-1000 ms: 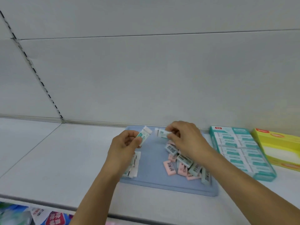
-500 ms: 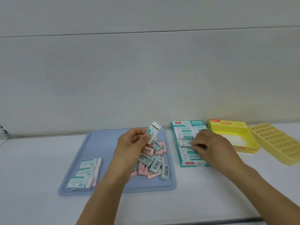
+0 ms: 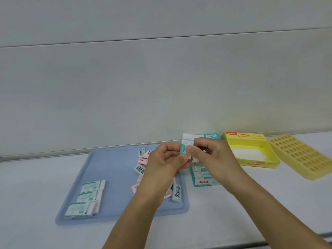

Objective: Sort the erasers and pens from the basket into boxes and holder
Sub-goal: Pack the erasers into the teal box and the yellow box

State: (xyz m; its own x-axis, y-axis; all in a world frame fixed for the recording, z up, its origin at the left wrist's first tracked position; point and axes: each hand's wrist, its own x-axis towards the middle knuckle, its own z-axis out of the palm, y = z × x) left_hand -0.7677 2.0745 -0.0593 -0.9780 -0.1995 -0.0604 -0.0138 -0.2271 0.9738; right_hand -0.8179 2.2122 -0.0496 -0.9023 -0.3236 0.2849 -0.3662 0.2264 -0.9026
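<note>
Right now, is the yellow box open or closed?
Open: the yellow box has no lid on top, and its pale inside shows. What it holds, I cannot tell.

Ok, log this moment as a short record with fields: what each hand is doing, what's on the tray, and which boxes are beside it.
left hand: pinches the teal-and-white eraser
right hand: pinches the same eraser, held upright above the tray's right edge
blue tray: loose pile of pink and teal erasers, plus three teal erasers in a row at its left
teal box: right of tray, partly hidden by hands
yellow box: open
yellow grid holder: far right
</note>
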